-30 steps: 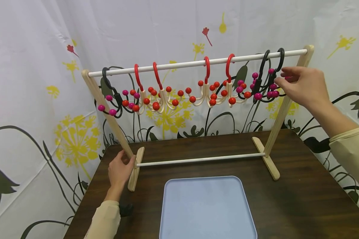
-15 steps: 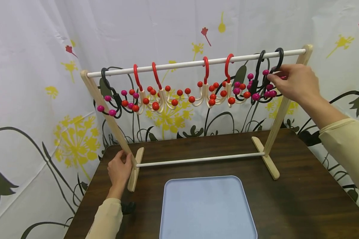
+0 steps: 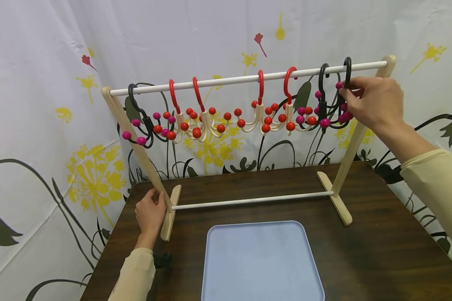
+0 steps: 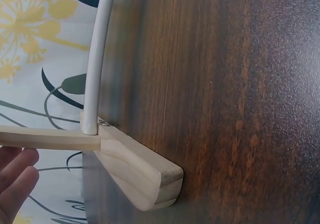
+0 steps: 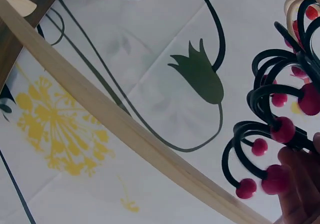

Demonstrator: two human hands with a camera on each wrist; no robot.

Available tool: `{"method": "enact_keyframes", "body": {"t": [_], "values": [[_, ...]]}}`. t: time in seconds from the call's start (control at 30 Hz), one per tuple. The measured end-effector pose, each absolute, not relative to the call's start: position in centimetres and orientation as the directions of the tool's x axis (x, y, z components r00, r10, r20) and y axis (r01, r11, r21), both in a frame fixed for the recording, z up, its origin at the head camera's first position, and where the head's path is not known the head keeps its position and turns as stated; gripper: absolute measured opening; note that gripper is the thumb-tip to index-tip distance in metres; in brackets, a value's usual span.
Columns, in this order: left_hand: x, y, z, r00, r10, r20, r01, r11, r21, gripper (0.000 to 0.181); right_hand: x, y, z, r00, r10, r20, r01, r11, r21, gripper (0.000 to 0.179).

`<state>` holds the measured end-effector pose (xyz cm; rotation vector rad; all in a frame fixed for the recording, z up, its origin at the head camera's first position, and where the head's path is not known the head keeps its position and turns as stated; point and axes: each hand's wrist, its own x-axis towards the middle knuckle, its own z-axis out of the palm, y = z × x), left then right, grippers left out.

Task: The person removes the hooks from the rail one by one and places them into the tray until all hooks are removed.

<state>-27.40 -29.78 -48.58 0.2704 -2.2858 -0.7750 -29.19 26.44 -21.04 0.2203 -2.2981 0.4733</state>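
Note:
Near the right end of a white rod [image 3: 229,82], my right hand [image 3: 378,100] pinches the stem of a black multi-arm hanger [image 3: 347,69] with magenta ball tips. Its hook arches over the rod, its top slightly above it. In the right wrist view, curved black arms with magenta balls [image 5: 275,179] surround my fingers. Close by on the left hangs another black hanger [image 3: 322,90]. My left hand [image 3: 150,215] rests its fingers against the outer side of the rack's left wooden post [image 3: 145,161], low down; in the left wrist view fingertips [image 4: 25,156] meet that post [image 4: 50,139].
Red-hooked cream hangers with red balls [image 3: 260,110] hang mid-rod; a black one [image 3: 147,121] hangs at the left. The rack's wooden feet [image 3: 335,200] stand on a dark table [image 3: 391,234]. A light-blue tray [image 3: 261,259] lies in front, a patterned curtain [image 3: 218,33] behind.
My right hand has moved left and taken hold of the rightmost black hanger, shifting it left and slightly up. The neighbouring black hanger has shifted left too. My left hand stays by the post.

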Motion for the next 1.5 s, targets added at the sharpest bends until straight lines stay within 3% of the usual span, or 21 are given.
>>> {"method": "enact_keyframes", "body": {"t": [0.23,0.37,0.57,0.73,0.9,1.17,1.33,1.5], "values": [[-27.3,-29.6,-48.7,-0.734,-0.387,0.558,0.035,0.799,0.6,0.025,-27.9,26.4,-20.6,-0.617,-0.061,0.785,-0.325,0.928,-0.184,0.025],[-27.3,-29.6,-48.8,-0.728,-0.388,0.565,0.043,0.797,0.602,0.023,-27.0,26.7,-20.1,-0.663,-0.023,0.748,-0.31,0.919,-0.246,0.027],[-27.4,-29.6,-48.9,-0.724,-0.393,0.566,0.042,0.794,0.606,0.021,-26.5,27.7,-19.8,-0.748,0.068,0.66,-0.297,0.856,-0.424,0.031],[-27.5,-29.6,-49.1,-0.726,-0.406,0.555,0.026,0.79,0.612,0.022,-27.2,28.6,-20.1,-0.752,0.07,0.656,-0.361,0.789,-0.497,0.03],[-27.6,-29.6,-49.3,-0.727,-0.409,0.551,0.014,0.794,0.608,0.022,-27.5,28.6,-20.4,-0.701,0.06,0.711,-0.462,0.721,-0.517,0.026],[-27.6,-29.4,-49.0,-0.718,-0.399,0.571,0.037,0.797,0.603,0.022,-26.2,27.6,-21.5,-0.541,-0.008,0.841,-0.596,0.71,-0.376,0.021],[-27.5,-29.4,-48.8,-0.721,-0.391,0.572,0.045,0.798,0.601,0.021,-25.3,27.3,-22.4,-0.485,0.069,0.872,-0.564,0.737,-0.372,0.023],[-27.5,-29.4,-48.9,-0.717,-0.389,0.579,0.051,0.799,0.6,0.021,-24.6,27.7,-22.9,-0.47,0.174,0.865,-0.494,0.76,-0.421,0.027]]}}
